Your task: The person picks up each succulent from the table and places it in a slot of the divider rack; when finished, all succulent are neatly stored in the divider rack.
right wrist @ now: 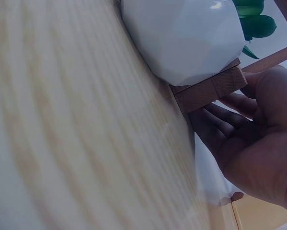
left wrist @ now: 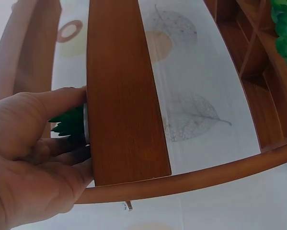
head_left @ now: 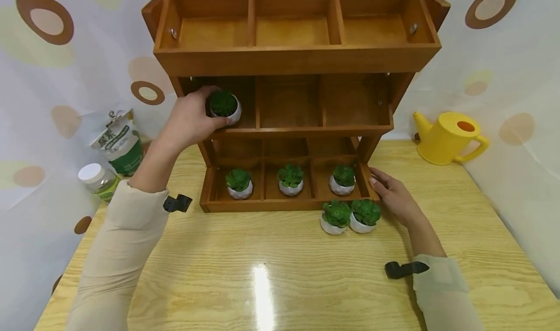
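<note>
My left hand (head_left: 192,119) holds a potted succulent (head_left: 224,103), thumb and fingers around its white faceted pot, in the left compartment of the middle tier of a wooden three-tier shelf (head_left: 297,61). In the left wrist view, green leaves (left wrist: 69,122) show between the fingers, and a brown board hides most of the pot. My right hand (head_left: 395,197) rests its fingers against the right end of the bottom tier. The right wrist view shows those fingers (right wrist: 220,124) touching the wood, close to a white pot (right wrist: 181,38).
Three potted succulents (head_left: 290,179) sit in the bottom tier, one per compartment. Two more succulents (head_left: 337,215) stand on the table before its right end. A yellow watering can (head_left: 446,139) stands at right; a bag (head_left: 120,144) and a white-lidded jar (head_left: 98,179) at left.
</note>
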Available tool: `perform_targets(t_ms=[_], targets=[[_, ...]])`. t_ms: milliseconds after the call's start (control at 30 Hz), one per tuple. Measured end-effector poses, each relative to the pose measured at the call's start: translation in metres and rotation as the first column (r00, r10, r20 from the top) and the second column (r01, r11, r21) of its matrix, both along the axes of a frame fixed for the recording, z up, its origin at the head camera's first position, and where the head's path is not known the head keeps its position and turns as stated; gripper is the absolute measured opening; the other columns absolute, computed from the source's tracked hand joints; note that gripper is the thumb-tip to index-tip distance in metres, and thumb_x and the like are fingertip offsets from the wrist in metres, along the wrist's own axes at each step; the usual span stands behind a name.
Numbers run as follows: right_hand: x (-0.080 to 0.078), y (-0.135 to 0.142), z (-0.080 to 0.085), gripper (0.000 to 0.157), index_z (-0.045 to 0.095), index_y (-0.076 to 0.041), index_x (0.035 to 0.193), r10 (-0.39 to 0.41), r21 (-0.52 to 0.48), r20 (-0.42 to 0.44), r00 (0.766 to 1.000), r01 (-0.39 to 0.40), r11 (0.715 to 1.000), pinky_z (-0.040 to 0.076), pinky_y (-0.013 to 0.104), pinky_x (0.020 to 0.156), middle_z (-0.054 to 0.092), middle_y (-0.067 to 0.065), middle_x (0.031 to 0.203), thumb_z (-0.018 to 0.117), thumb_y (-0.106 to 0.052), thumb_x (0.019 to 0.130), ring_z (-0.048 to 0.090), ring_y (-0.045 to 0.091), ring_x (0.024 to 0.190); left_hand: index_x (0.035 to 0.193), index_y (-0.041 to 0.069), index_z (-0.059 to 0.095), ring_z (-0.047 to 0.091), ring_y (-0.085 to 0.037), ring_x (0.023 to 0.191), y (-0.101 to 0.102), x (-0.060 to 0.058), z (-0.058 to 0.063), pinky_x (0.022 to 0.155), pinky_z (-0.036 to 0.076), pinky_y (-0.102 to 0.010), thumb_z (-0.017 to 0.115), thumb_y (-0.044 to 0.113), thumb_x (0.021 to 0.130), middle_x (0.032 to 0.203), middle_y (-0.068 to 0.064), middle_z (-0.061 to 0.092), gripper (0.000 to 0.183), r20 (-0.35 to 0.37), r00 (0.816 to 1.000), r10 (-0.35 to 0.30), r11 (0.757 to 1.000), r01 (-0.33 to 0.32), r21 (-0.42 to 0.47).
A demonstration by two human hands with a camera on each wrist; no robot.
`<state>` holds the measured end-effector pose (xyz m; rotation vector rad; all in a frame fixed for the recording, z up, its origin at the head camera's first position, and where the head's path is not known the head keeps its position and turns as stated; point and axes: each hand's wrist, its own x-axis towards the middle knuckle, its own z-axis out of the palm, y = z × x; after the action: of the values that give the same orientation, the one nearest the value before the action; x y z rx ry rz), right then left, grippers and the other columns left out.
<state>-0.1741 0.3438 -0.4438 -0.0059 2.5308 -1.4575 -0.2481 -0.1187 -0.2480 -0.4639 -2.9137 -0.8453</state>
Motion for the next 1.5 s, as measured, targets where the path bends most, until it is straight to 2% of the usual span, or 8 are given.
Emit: perform_targets(t_ms=[533,667,867,1033,1100,1233,1400,1500], targets=[[-0.001,-0.001,-0.002,0.067,0.017,-0.012,0.164,0.0,0.015,0.002,1.0,0.0,1.0,0.026,0.059,0.121,0.032,0.022,0.163,0.035,-0.046,0.11,0.034,0.042,0.149,0.142,0.009,0.057,0.059,-0.039,0.119,-0.004,0.015,-0.013,0.1,0.05,-0.055,0.074,0.024,0.091,0.135,-0.019,0.063,0.055,-0.064,0.997,0.05,0.997,-0.046,0.062],[-0.001,0.0,-0.002,0.066,0.017,-0.012,0.164,-0.008,0.011,0.002,1.0,0.008,1.0,0.027,0.059,0.12,0.032,0.021,0.163,0.035,-0.045,0.11,0.034,0.041,0.149,0.142,0.01,0.057,0.062,-0.037,0.121,-0.008,0.021,-0.016,0.101,0.052,-0.052,0.074,0.024,0.092,0.136,-0.018,0.062,0.055,-0.058,0.997,0.042,0.992,-0.035,0.125],[-0.001,0.0,-0.002,0.065,0.016,-0.013,0.164,-0.001,-0.002,0.004,1.0,0.001,1.0,0.03,0.057,0.119,0.033,0.021,0.163,0.034,-0.045,0.11,0.039,0.041,0.147,0.143,0.01,0.057,0.061,-0.029,0.129,-0.014,0.039,-0.023,0.106,0.051,-0.044,0.075,0.023,0.093,0.141,-0.013,0.061,0.055,-0.11,0.993,0.048,0.954,-0.013,0.301],[0.0,0.001,-0.001,0.065,0.016,-0.013,0.164,0.005,0.014,-0.009,1.0,-0.005,1.0,0.033,0.054,0.117,0.035,0.022,0.162,0.032,-0.046,0.11,0.044,0.039,0.143,0.139,0.012,0.063,0.064,-0.023,0.125,-0.009,0.066,-0.036,0.107,0.05,-0.035,0.08,0.019,0.089,0.137,-0.007,0.066,0.053,-0.231,0.969,0.093,0.901,0.016,0.433],[0.0,0.001,0.0,0.066,0.016,-0.012,0.164,0.002,0.016,-0.012,1.0,-0.002,1.0,0.033,0.054,0.117,0.036,0.021,0.162,0.033,-0.047,0.11,0.044,0.038,0.143,0.137,0.012,0.065,0.065,-0.022,0.123,-0.004,0.077,-0.043,0.106,0.05,-0.033,0.081,0.018,0.088,0.136,-0.007,0.067,0.052,-0.246,0.966,0.075,0.887,0.048,0.459],[0.0,0.001,0.0,0.067,0.016,-0.011,0.164,-0.005,0.003,-0.008,1.0,0.005,1.0,0.029,0.055,0.12,0.035,0.022,0.162,0.034,-0.046,0.11,0.04,0.039,0.146,0.14,0.014,0.063,0.065,-0.023,0.126,0.006,0.093,-0.056,0.104,0.051,-0.032,0.081,0.019,0.088,0.139,-0.006,0.065,0.055,-0.199,0.98,0.003,0.876,0.094,0.473],[0.001,0.0,-0.001,0.067,0.016,-0.013,0.164,-0.003,0.002,-0.001,1.0,0.003,1.0,0.027,0.057,0.121,0.035,0.022,0.162,0.035,-0.047,0.109,0.036,0.04,0.148,0.147,0.022,0.056,0.062,-0.02,0.13,0.011,0.102,-0.068,0.102,0.052,-0.031,0.081,0.021,0.088,0.147,0.0,0.059,0.063,-0.078,0.993,-0.084,0.851,0.113,0.513],[0.0,0.0,-0.001,0.066,0.018,-0.013,0.164,-0.001,0.002,-0.016,1.0,0.001,1.0,0.04,0.042,0.117,0.038,0.022,0.16,0.035,-0.046,0.109,0.043,0.038,0.144,0.15,0.027,0.051,0.059,-0.017,0.134,0.015,0.105,-0.074,0.104,0.051,-0.031,0.08,0.022,0.089,0.152,0.003,0.054,0.068,-0.002,0.987,-0.162,0.827,0.137,0.545]])
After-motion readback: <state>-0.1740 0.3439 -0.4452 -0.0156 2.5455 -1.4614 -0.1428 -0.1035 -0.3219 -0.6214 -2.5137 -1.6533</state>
